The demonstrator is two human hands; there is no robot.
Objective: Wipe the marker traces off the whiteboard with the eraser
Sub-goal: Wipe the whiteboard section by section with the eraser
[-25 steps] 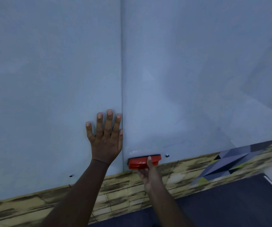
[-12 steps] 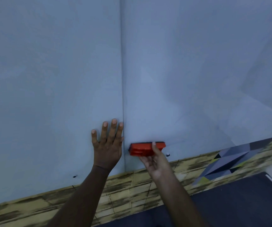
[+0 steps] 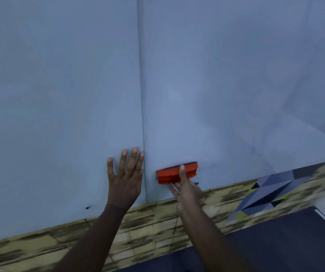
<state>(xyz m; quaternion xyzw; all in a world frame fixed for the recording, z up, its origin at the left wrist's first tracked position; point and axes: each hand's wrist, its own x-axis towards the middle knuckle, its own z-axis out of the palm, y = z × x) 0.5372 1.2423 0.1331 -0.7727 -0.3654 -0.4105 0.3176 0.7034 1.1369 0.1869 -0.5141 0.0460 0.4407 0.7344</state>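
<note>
The eraser (image 3: 177, 173) is lying flat against the whiteboard (image 3: 226, 85), low on the right panel, just right of the seam (image 3: 142, 114) and just above a screw (image 3: 196, 182). No clear marker traces are showing here; a faint smudge may be sitting to the right. To wipe well, the pad should probably be staying flush, pressed evenly, moving in overlapping passes clear of the screw. The right hand (image 3: 186, 190) is gripping the eraser, thumb over its top, fingers curled beneath. The left hand (image 3: 125, 181) is pressing flat on the left panel, fingers (image 3: 122, 160) straight and slightly spread, holding nothing.
</note>
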